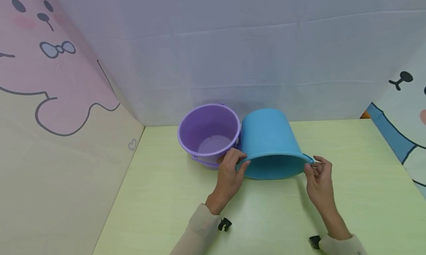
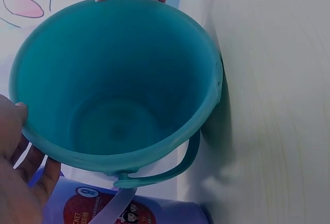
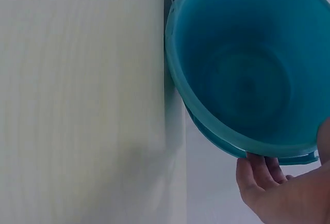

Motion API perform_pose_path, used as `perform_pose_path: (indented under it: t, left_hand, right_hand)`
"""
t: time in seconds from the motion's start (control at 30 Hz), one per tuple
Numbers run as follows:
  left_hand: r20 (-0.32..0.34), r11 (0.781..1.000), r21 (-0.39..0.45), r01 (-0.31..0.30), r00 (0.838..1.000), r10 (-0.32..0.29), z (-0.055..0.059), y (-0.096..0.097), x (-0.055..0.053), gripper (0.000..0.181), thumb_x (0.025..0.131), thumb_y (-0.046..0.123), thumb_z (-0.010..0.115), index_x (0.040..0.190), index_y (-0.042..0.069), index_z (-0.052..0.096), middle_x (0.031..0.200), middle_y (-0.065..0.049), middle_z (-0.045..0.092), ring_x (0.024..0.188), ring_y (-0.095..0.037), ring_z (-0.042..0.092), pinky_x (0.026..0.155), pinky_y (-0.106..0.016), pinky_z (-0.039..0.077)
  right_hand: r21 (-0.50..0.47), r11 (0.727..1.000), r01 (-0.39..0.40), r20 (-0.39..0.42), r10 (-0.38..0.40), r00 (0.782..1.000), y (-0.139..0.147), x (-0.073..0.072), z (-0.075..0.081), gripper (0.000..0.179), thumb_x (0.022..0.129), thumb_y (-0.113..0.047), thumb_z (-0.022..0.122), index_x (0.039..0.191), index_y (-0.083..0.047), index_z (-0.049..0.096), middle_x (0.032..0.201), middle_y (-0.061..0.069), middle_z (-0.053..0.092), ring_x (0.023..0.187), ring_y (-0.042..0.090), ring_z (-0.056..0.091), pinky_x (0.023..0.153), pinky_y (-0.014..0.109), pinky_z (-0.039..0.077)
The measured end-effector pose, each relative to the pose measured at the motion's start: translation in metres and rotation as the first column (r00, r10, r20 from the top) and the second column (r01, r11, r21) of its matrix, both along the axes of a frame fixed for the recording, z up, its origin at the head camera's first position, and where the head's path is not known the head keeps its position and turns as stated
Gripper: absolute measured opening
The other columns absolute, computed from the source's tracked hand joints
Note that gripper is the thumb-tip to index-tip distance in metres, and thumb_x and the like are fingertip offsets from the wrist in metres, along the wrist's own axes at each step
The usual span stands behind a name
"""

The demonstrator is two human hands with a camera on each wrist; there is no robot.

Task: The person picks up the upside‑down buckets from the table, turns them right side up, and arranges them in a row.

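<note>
A blue bucket [image 1: 269, 133] lies tipped on its side on the table, its mouth toward me. My left hand [image 1: 229, 171] pinches the left side of its rim, thumb inside and fingers behind. On the opposite side, my right hand [image 1: 319, 179] grips the rim close to where the blue handle [image 1: 308, 158] joins. In the left wrist view the inside of the blue bucket [image 2: 118, 79] holds nothing. A purple bucket [image 1: 209, 131] stands upright just left of the blue one, touching or nearly touching it. Its label [image 2: 108, 208] shows in the left wrist view.
The pale green table [image 1: 159, 210] ends at a white cloth wall [image 1: 233, 62] behind the buckets. A panel with a pink cartoon animal [image 1: 60, 73] stands on the left, and another cartoon panel [image 1: 406, 110] on the right. Black clips [image 1: 225, 224] sit by both wrists.
</note>
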State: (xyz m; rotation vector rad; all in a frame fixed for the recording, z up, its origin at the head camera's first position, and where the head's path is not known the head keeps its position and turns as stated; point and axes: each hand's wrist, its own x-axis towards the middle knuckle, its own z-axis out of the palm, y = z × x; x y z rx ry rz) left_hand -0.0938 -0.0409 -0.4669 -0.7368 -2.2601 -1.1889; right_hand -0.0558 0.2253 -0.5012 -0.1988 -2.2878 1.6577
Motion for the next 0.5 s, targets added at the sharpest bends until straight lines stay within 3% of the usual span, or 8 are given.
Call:
perform_pose_path:
  t: [0.23,0.5]
  left_hand:
    - [-0.001,1.000,0.021,0.017,1.000,-0.016,-0.0037,-0.0004,-0.0010,0.012,0.099,0.001,0.071,0.107,0.004,0.063,0.101,-0.010,0.060,0.089,-0.024,0.059,0.076,-0.035,0.055]
    - [0.053,0.997,0.068,0.027,0.998,-0.031,-0.0024,-0.0010,-0.0018,0.011,0.099,0.000,0.070,0.107,0.003,0.062,0.100,-0.011,0.059,0.085,-0.024,0.057,0.071,-0.045,0.054]
  right_hand:
    - [-0.007,0.999,-0.037,0.016,0.037,0.999,0.0054,-0.0015,-0.0033,0.031,0.114,-0.012,0.045,0.127,0.016,0.041,0.109,0.004,0.056,0.095,-0.017,0.059,0.085,0.002,0.048]
    - [0.006,0.999,-0.040,-0.053,0.040,0.998,0.0092,-0.0056,-0.0019,0.023,0.112,-0.007,0.049,0.118,0.016,0.050,0.103,-0.016,0.055,0.096,-0.018,0.060,0.084,0.006,0.052]
